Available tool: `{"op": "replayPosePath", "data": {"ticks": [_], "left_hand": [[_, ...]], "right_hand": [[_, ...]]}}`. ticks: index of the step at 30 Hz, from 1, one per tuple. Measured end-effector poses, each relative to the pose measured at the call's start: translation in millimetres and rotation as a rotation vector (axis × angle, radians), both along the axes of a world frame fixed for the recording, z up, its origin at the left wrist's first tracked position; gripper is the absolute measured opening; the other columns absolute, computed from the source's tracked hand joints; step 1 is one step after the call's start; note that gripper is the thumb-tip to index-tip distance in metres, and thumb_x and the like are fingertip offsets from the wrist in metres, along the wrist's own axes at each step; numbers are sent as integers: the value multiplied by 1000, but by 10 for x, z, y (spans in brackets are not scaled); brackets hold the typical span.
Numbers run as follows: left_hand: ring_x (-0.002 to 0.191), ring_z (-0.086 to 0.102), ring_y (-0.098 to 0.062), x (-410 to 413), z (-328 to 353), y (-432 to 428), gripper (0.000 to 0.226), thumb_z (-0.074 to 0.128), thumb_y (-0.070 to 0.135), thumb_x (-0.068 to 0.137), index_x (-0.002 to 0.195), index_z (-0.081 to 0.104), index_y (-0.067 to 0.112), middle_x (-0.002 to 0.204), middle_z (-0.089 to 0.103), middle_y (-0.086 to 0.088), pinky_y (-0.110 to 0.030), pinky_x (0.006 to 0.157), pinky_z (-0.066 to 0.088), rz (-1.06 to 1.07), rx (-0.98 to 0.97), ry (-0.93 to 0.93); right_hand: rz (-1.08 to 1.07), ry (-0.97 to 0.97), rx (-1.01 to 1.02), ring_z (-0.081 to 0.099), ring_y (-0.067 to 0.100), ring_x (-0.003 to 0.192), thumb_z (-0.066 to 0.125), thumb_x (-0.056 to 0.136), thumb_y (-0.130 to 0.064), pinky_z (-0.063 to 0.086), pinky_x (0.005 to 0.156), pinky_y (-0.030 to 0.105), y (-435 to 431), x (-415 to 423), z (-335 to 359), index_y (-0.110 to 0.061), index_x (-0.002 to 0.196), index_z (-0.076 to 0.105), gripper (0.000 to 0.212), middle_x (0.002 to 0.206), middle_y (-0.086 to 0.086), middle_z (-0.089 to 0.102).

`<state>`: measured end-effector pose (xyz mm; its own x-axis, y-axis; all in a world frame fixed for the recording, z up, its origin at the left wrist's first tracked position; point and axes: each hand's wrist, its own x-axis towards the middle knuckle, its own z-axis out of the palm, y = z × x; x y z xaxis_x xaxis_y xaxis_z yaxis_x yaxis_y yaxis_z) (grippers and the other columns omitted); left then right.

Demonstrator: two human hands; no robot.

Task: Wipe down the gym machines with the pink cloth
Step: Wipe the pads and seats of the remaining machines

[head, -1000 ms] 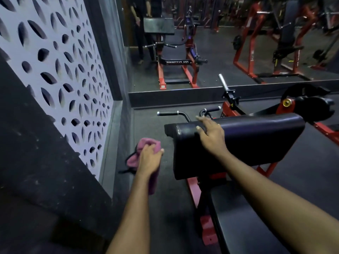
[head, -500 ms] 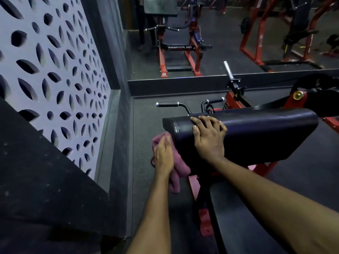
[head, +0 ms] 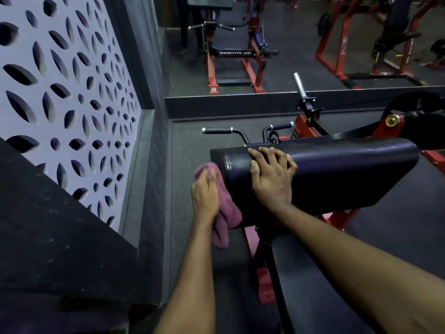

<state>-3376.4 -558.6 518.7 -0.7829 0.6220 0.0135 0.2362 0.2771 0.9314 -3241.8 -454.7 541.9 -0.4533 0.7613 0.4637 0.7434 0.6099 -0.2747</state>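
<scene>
A black padded arm rest (head: 337,172) of a red-framed gym machine lies across the middle of the view. My left hand (head: 206,195) holds the pink cloth (head: 225,213) flat against the pad's left end face, with part of the cloth hanging below. My right hand (head: 272,174) rests on top of the pad near that end, fingers spread over its curve. The black seat (head: 313,285) sits below my right forearm.
Two black-gripped handles (head: 216,130) stick out behind the pad, and a chrome weight peg (head: 299,85) rises beyond them. A perforated white wall panel (head: 67,80) and a dark ledge (head: 60,237) close off the left. A mirror (head: 289,44) ahead reflects red machines.
My left hand has brought the pink cloth from open air on the left up against the pad's left end. My right hand has stayed on top of the pad.
</scene>
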Motion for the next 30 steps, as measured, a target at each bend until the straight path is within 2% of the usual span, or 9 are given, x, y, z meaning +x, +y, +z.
{"op": "replayPosePath", "data": {"ticks": [4, 8, 12, 18, 21, 22, 23, 26, 30], "left_hand": [[118, 51, -27, 10, 243, 199, 51, 45, 48, 100, 118, 68, 5, 124, 51, -11, -45, 108, 40, 2, 139, 122], [133, 49, -29, 220, -41, 107, 82, 42, 74, 89, 142, 43, 12, 145, 49, -13, -48, 110, 41, 34, 191, -101], [130, 50, -25, 355, -258, 7, 53, 39, 51, 102, 149, 36, 26, 152, 47, -6, -38, 101, 43, 62, 213, -78], [130, 49, -34, 354, -471, -158, 48, 40, 33, 108, 156, 35, 29, 146, 48, -16, -27, 96, 34, 28, 24, -168], [106, 58, -10, 329, -260, -66, 42, 41, 28, 109, 151, 44, 26, 134, 56, 0, -21, 86, 41, 103, 121, -37], [107, 57, -5, 348, -202, -24, 41, 40, 25, 109, 150, 46, 25, 137, 55, 8, -19, 88, 40, 136, 172, 12], [116, 56, -3, 385, -178, 7, 41, 40, 21, 109, 149, 47, 22, 141, 52, 14, -19, 95, 40, 152, 236, 55], [133, 55, -11, 518, -567, -10, 42, 42, 7, 104, 143, 55, 14, 144, 57, 5, -28, 109, 44, 159, 355, 160], [123, 63, -23, 544, -1227, -192, 45, 45, -2, 102, 141, 58, 15, 136, 64, -6, -36, 103, 52, 168, 123, -3]], "right_hand": [[-8, 7, 15, 43, 21, 133, 36, 102, -44, 26, 109, 47, -8, 0, -9, -37, 136, 58, 41, 138, -8, 56], [-17, 19, 36, 44, 22, 133, 36, 102, -44, 27, 108, 48, 5, -19, -46, -36, 136, 60, 42, 138, -7, 57], [-45, 17, 57, 44, 22, 133, 38, 100, -43, 25, 108, 47, 17, -54, -69, -34, 134, 61, 42, 138, -6, 58], [-57, 10, 72, 45, 24, 132, 36, 99, -44, 26, 107, 47, 29, -72, -91, -33, 134, 62, 45, 138, -4, 59], [-63, 8, 86, 45, 24, 133, 35, 99, -44, 26, 107, 47, 20, -80, -104, -32, 134, 62, 46, 138, -4, 59], [-68, 15, 94, 45, 24, 133, 35, 99, -43, 26, 107, 47, 24, -83, -108, -32, 134, 62, 46, 137, -3, 59], [-71, 24, 102, 45, 24, 133, 36, 99, -43, 25, 107, 47, 31, -84, -116, -32, 134, 62, 45, 137, -3, 60], [-83, 44, 138, 47, 24, 132, 36, 98, -42, 26, 107, 48, 42, -105, -156, -31, 133, 63, 45, 136, -3, 61], [-96, 57, 192, 49, 24, 131, 36, 98, -43, 26, 107, 48, 65, -123, -204, -32, 131, 65, 45, 134, -4, 62]]}}
